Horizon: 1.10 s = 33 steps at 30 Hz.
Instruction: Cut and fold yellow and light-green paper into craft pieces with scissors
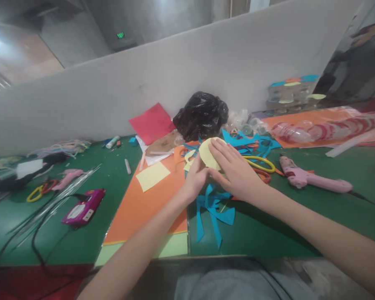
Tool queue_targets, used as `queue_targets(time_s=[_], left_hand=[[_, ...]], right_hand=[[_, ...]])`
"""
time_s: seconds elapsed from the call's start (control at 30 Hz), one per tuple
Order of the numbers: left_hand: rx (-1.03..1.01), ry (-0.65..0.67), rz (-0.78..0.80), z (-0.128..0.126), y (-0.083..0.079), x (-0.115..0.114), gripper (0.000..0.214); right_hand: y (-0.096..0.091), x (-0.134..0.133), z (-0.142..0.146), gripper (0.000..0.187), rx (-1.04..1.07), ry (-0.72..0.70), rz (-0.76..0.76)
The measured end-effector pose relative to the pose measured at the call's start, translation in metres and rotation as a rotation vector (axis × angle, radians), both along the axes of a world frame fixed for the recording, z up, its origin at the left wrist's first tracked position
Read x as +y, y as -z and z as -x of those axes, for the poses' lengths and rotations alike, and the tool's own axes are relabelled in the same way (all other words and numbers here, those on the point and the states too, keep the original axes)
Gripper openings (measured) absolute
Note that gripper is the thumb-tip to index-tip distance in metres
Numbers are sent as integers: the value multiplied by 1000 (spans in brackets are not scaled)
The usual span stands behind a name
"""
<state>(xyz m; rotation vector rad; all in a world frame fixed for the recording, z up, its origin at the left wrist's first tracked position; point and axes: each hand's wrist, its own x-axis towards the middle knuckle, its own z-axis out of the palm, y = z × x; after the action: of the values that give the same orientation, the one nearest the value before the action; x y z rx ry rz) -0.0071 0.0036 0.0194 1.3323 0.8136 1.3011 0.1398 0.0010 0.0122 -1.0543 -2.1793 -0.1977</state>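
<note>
A pale yellow paper disc (208, 153) is held above the table between my two hands. My left hand (195, 177) grips it from the lower left, and most of its fingers are hidden behind the paper. Across the disc's face lie the straight fingers of my right hand (233, 168), with the thumb below its edge near my left hand. Whether something sits beneath the disc cannot be made out. Blue paper scraps (214, 210) lie on the table under my hands. Yellow-handled scissors (264, 163) rest just beyond my right wrist, with an orange handle (264, 177) beside them.
A pink glue gun (318, 180) lies at right, a second glue gun (68, 179) at left near a purple power strip (84, 208). Orange sheets (150, 208) carry a yellow paper piece (153, 176). Behind stand a black plastic bag (201, 114) and clear plastic cups (250, 125).
</note>
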Motion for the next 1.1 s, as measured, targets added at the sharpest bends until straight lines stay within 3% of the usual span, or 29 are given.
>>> queue_targets(time_s=[0.13,0.27,0.57,0.67,0.73,0.8,0.9,1.0,1.1], left_hand=[[-186,114,117,-1,-4,-1,51],[-252,80,193,-4,-4,0,46],[15,-140,82,2,14,14,41],[36,-185,130,5,14,14,41],[38,-219,158,7,13,15,41],[8,-244,163,10,13,18,40],[-82,-290,160,16,14,26,35],[-162,-331,172,21,13,33,30],[-192,-351,178,25,11,37,30]], right_hand=[[0,2,-1,56,9,-22,-5],[0,3,-2,54,6,-26,8],[4,4,2,52,-9,-35,-7],[-2,5,-2,51,-6,34,-19],[-9,6,-10,46,-43,152,7],[-17,8,-24,40,-135,336,114],[-26,10,-45,41,-330,512,430],[-30,13,-59,52,-437,497,676],[-27,17,-64,49,-483,467,740]])
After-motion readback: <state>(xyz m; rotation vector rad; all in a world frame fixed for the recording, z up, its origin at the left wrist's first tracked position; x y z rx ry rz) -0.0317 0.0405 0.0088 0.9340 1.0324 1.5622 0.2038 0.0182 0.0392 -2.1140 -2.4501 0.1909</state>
